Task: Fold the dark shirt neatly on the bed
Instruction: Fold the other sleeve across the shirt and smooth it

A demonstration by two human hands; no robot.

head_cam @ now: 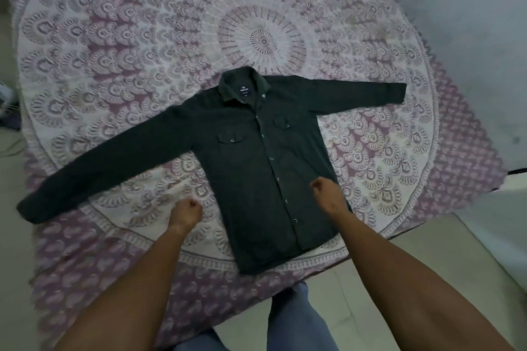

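- Two bare hands hover over one dark, long-sleeved button-front shirt (256,157), which lies face up and buttoned in the middle of the purple-and-white mandala-print bedspread (119,45), both sleeves spread wide.
- The left hand (186,212) is curled into a loose fist, holding nothing, just beside the shirt's left side seam over bare bedspread.
- The right hand (328,194) is likewise closed on nothing, over the shirt's lower right panel; whether it touches the cloth I cannot tell.
- No fold is made yet, so smoothing comes first.
- Best next: turn the shirt face down, then fold each sleeve across the shirt's back, edges parallel to its button placket (271,157).
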